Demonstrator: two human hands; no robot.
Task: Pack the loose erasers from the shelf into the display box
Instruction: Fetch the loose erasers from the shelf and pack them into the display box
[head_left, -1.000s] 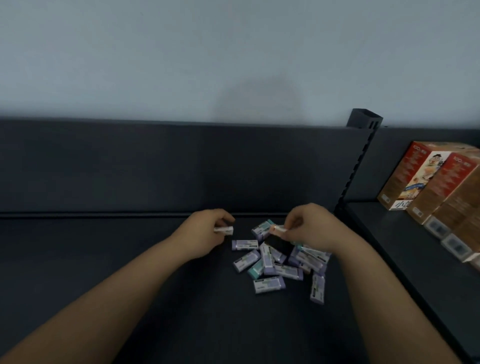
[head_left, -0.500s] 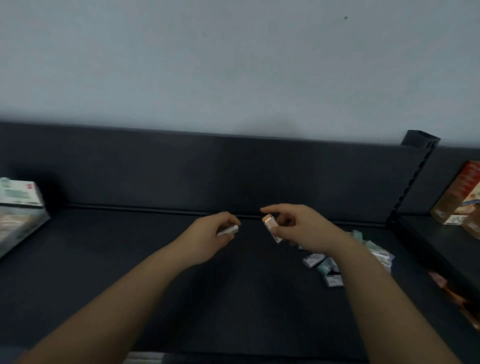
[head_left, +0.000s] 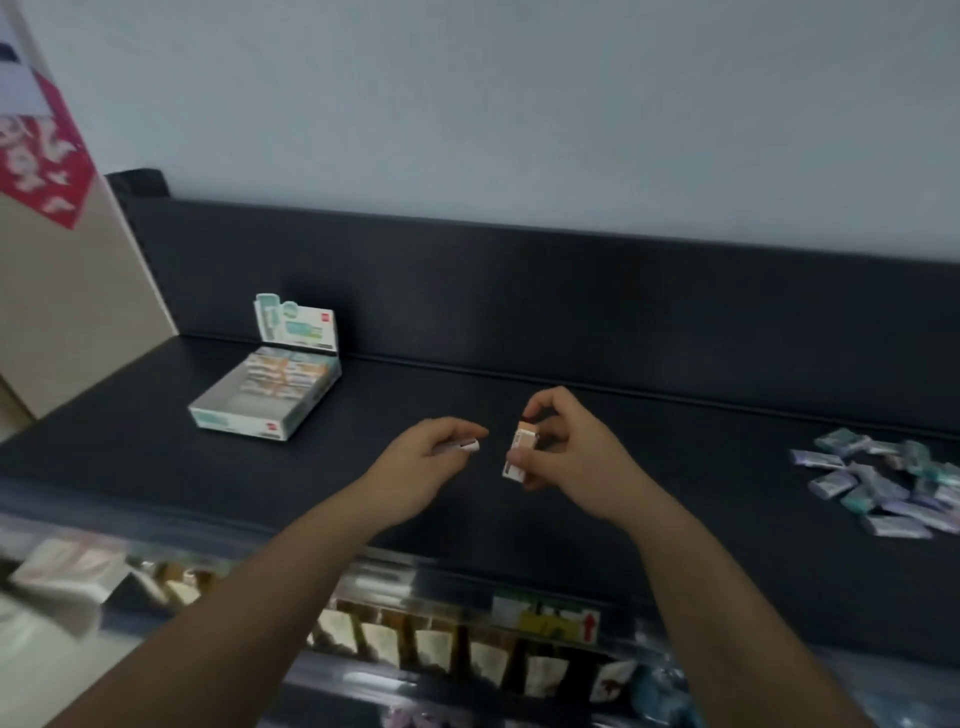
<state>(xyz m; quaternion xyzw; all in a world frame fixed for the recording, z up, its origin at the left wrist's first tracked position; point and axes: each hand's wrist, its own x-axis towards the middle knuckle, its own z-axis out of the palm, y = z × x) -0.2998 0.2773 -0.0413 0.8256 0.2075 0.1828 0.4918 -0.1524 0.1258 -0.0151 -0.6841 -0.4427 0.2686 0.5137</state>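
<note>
Erasers are in both hands right now, one in each, so the step looks like carrying them over to the display box (head_left: 265, 400). The left hand (head_left: 426, 467) pinches a small white eraser (head_left: 465, 446) between thumb and fingers, with only its end poking out. The right hand (head_left: 563, 457) holds an orange and white eraser (head_left: 519, 452) standing up on end, thumb at the bottom and fingertips at the top. Both hands float over the dark shelf (head_left: 675, 441), near each other but not touching, with the arms reaching forward. The display box sits open on the shelf to the left, well apart from the hands, and its back part already has rows of erasers in it while the front part looks bare. The pile of loose erasers (head_left: 883, 488) lies far to the right. Next, I think the hands need to go left to the box and lay each eraser flat in line with the others, one at a time, so they fit neatly.
</note>
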